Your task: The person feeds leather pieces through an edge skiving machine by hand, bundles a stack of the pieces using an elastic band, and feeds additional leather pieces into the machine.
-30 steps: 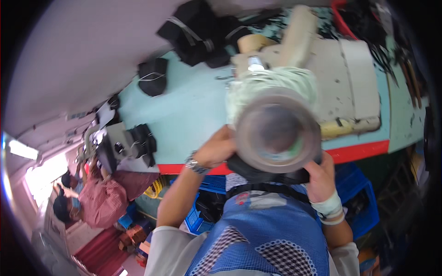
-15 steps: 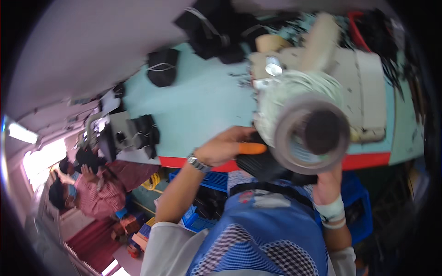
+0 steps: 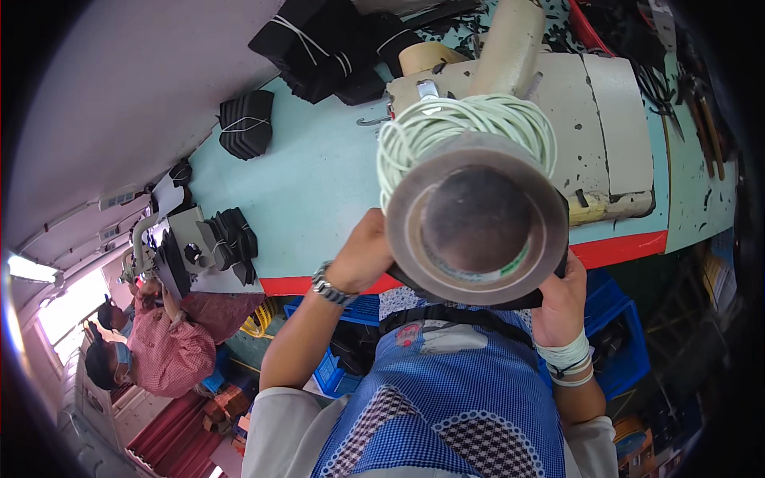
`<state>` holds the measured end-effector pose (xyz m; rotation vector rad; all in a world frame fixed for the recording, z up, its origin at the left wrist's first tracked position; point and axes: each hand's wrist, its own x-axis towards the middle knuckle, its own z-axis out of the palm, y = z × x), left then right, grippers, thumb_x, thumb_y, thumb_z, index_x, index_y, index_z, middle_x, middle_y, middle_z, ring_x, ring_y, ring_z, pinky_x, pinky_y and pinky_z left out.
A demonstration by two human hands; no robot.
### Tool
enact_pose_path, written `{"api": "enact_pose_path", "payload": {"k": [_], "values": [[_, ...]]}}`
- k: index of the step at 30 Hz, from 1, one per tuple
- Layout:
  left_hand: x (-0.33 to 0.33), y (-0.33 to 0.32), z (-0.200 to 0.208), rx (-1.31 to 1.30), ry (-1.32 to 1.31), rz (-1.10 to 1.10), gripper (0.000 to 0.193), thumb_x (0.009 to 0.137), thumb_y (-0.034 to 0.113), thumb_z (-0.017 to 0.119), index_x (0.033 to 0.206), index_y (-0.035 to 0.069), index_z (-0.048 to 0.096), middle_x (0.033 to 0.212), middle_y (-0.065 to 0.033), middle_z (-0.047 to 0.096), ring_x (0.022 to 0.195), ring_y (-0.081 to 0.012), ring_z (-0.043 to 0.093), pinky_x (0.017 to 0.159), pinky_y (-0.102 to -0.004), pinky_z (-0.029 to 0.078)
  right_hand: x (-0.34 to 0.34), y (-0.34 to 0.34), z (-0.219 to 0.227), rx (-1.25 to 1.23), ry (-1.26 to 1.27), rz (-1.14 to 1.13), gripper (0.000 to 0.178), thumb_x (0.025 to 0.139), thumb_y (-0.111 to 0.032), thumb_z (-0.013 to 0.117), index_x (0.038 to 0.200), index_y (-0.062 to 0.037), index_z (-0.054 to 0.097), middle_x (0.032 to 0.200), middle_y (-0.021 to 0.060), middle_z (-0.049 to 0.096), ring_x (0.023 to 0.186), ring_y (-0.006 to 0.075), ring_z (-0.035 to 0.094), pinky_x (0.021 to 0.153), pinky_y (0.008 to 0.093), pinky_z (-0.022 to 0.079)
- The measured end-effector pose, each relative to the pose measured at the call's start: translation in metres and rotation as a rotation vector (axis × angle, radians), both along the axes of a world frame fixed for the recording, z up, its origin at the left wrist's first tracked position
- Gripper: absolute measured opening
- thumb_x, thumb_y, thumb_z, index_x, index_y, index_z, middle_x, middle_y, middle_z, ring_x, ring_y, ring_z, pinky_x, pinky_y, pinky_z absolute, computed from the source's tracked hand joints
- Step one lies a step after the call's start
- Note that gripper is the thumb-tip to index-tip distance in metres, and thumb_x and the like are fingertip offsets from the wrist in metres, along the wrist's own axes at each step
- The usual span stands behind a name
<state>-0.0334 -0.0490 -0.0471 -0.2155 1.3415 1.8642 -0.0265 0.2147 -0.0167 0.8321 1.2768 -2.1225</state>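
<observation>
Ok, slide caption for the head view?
Both hands at black material partly hidden by a translucent roll, pale green cord coiled behind, at a red-edged workbench.

Turquoise worktop (image 3: 319, 183) (red along its front edge), banded black stacks (image 3: 245, 125), beige sewing machine (image 3: 558, 119), scissors (image 3: 661, 94) at its right

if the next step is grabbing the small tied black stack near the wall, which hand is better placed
Likely the left hand: it is nearer the small tied black stack, while the right hand is across the round roll from it.
</observation>
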Motion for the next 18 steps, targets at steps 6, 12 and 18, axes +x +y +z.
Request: {"api": "enact_pose_path", "payload": {"k": [6, 12, 18], "values": [[0.010, 0.004, 0.016, -0.172, -0.391, 0.422, 0.033, 0.091, 0.016, 0.064, 0.116, -0.006, 0.062, 0.104, -0.0130, 0.069, 0.091, -0.0143, 0.064, 0.080, -0.0284, 0.052, 0.000, 0.000, -0.003, 0.038, 0.024, 0.014, 0.026, 0.084, -0.001, 0.066, 0.109, 0.0046, 0.062, 0.101, 0.0069, 0.067, 0.089, 0.0120, 0.062, 0.086, 0.0258, 0.048], [0.014, 0.017, 0.011, -0.153, -0.255, 0.483, 0.029, 0.092, 0.016, 0.062, 0.109, -0.008, 0.064, 0.098, -0.0133, 0.071, 0.087, -0.0139, 0.065, 0.078, -0.0262, 0.051, 0.001, -0.003, -0.002, 0.058, 0.040, 0.002, 0.026, 0.083, -0.001, 0.067, 0.108, 0.0042, 0.063, 0.100, 0.0064, 0.067, 0.090, 0.0119, 0.062, 0.086, 0.0258, 0.048], [0.020, 0.009, -0.011, -0.265, 0.007, 0.129, 0.030, 0.094, 0.014, 0.059, 0.117, -0.004, 0.062, 0.106, -0.0138, 0.068, 0.094, -0.0142, 0.064, 0.080, -0.0268, 0.052, 0.004, -0.004, 0.001, 0.097, 0.041, -0.002, 0.025, 0.083, 0.000, 0.066, 0.108, 0.0044, 0.063, 0.101, 0.0061, 0.067, 0.090, 0.0110, 0.061, 0.087, 0.0250, 0.047]]}}
